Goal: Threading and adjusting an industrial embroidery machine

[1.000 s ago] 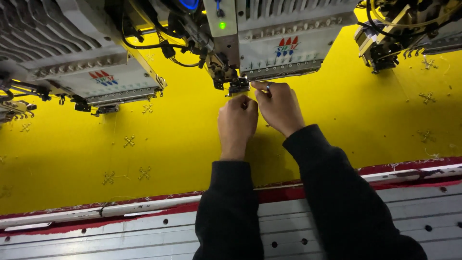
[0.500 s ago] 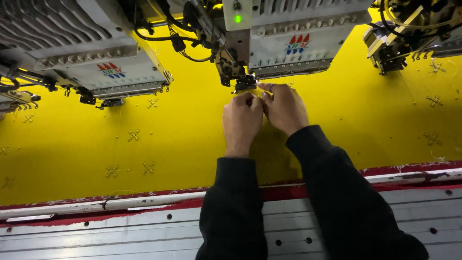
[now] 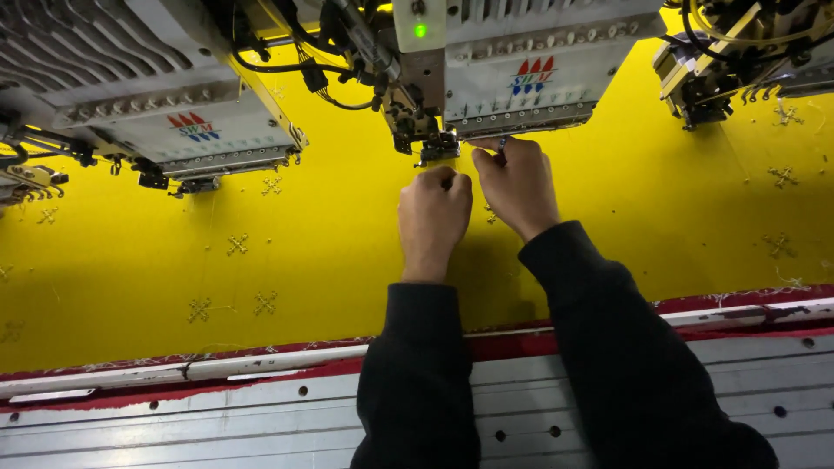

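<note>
While the view has crept closer, both our hands stay under the middle embroidery head [image 3: 521, 78]: left hand [image 3: 434, 213] fisted, right hand [image 3: 517, 187] pinching something small, above the yellow cloth [image 3: 347, 260].

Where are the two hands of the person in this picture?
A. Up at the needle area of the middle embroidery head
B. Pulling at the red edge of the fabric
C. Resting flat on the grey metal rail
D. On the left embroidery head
A: the left hand and right hand are both raised to the needle area under the middle embroidery head, above the yellow fabric.
</note>
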